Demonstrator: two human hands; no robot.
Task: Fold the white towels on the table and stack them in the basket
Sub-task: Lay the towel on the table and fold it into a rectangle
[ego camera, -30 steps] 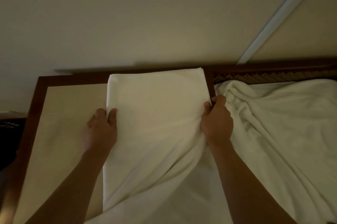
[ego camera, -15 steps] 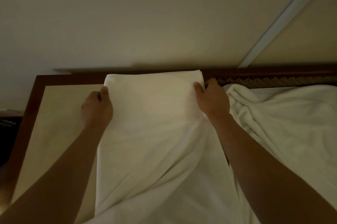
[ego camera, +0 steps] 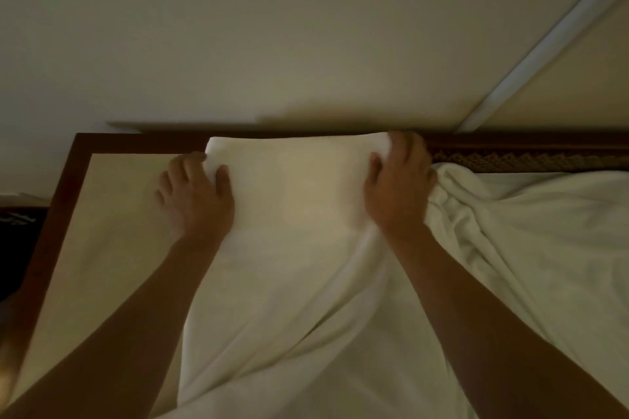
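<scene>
While the towel lies stretched along the table, these findings apply, taken from left to right.

Table edge: the dark wooden frame of the table (ego camera: 61, 200) runs outboard of the left grasp; its pale top shows bare between frame and cloth, presumably kept free as a folding surface.

Left hand: the left hand (ego camera: 195, 195) grasps the far left corner of the white towel (ego camera: 289, 248), thumb on top of the cloth, fingers spread at its outer edge and partly under it. Judged purpose: to pin that corner square.

Towel: it spans between the two grasps, smooth and taut at the far end, which sits close to the far rim of the table just beyond the fingertips. Towards the person it falls into long diagonal folds. The far end looks doubled, so one fold seems made; I cannot confirm the layer count.

Right hand: the right hand (ego camera: 398, 187) clasps the far right corner, fingers curled over the top edge, thumb on the upper face. Judged purpose: to match the left and keep the edge straight.

Loose pile: a heap of white cloth (ego camera: 527, 231) touches the outer side of the right grasp, unfolded, likely awaiting its turn.

Woven strip: a patterned brown band (ego camera: 510, 159) lies beyond the heap; whether it is the basket cannot be told.
</scene>
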